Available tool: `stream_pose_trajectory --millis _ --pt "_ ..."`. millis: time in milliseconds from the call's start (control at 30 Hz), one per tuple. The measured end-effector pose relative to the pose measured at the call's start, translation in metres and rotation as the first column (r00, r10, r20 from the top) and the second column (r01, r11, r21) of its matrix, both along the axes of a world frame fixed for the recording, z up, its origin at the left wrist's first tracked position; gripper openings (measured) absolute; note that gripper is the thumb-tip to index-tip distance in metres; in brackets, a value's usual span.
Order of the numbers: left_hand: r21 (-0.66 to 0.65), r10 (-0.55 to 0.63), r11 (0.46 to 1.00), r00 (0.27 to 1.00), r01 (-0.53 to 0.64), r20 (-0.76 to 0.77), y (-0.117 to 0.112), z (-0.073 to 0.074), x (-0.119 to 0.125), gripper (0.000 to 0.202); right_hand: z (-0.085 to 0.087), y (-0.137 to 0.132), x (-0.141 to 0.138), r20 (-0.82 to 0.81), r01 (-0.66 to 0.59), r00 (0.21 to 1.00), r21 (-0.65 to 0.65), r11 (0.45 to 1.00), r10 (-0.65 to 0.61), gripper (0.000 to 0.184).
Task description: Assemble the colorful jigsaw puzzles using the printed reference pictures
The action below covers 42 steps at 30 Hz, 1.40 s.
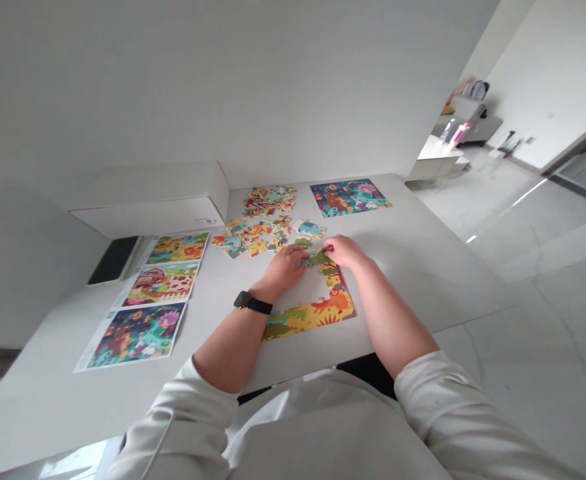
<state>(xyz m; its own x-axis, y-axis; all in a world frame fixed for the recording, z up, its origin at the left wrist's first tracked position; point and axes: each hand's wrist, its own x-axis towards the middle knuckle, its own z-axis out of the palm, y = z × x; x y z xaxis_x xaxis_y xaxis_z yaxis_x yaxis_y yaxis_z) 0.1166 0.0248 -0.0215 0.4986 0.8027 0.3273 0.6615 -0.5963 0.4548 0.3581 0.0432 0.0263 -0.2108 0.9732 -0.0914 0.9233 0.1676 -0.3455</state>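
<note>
A partly assembled jigsaw puzzle [331, 303] lies on the table, its joined pieces forming the bottom and right border with a lion and green animals. At the top of that border, my right hand [347, 253] pinches a green puzzle piece [317, 258]. My left hand [283, 268], below a black watch, has its thumb and fingertips closed on a bluish puzzle piece [306, 261] beside it. The fingertips partly cover both pieces. Just beyond my hands are a loose green piece [302, 243] and a joined blue elephant piece [309, 228].
Loose puzzle pieces [253, 233] spread beyond my left hand, with another pile [271, 199] behind them. A picture sheet [350, 197] lies at the far right. Three printed pictures [160, 283] line the left, near a dark phone-like slab [114, 260] and a white box [157, 212].
</note>
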Motion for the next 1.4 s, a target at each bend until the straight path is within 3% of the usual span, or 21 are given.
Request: stream_pose_trajectory --millis 333,633,800,1033,1267,1400 --pt "0.039 -0.003 0.999 1.000 0.004 -0.024 -0.001 -0.001 0.001 0.036 -0.005 0.002 0.000 -0.003 0.005 1.000 -0.007 1.000 -0.005 0.019" --pt "0.034 -0.082 0.996 0.995 0.084 -0.060 -0.008 0.003 0.005 0.034 -0.001 0.000 -0.001 -0.010 0.002 1.000 0.030 1.000 -0.002 0.021" --pt "0.013 -0.075 0.997 0.994 0.076 -0.078 -0.009 0.004 0.005 0.036 0.000 -0.002 -0.005 -0.088 -0.083 0.992 0.092 0.992 0.091 0.031" --pt "0.043 0.021 0.999 0.998 -0.019 -0.060 -0.005 0.000 0.004 0.048 0.003 -0.005 -0.011 -0.013 -0.135 0.991 0.058 0.989 0.136 0.031" --pt "0.030 0.084 0.996 0.993 -0.081 -0.087 -0.001 -0.013 0.004 0.053 0.000 -0.004 -0.011 -0.036 -0.133 0.990 0.068 0.989 0.136 0.029" --pt "0.034 0.130 0.991 0.989 -0.128 -0.068 -0.002 -0.011 0.005 0.057 -0.003 -0.004 -0.011 -0.041 -0.127 0.991 0.077 0.989 0.130 0.028"
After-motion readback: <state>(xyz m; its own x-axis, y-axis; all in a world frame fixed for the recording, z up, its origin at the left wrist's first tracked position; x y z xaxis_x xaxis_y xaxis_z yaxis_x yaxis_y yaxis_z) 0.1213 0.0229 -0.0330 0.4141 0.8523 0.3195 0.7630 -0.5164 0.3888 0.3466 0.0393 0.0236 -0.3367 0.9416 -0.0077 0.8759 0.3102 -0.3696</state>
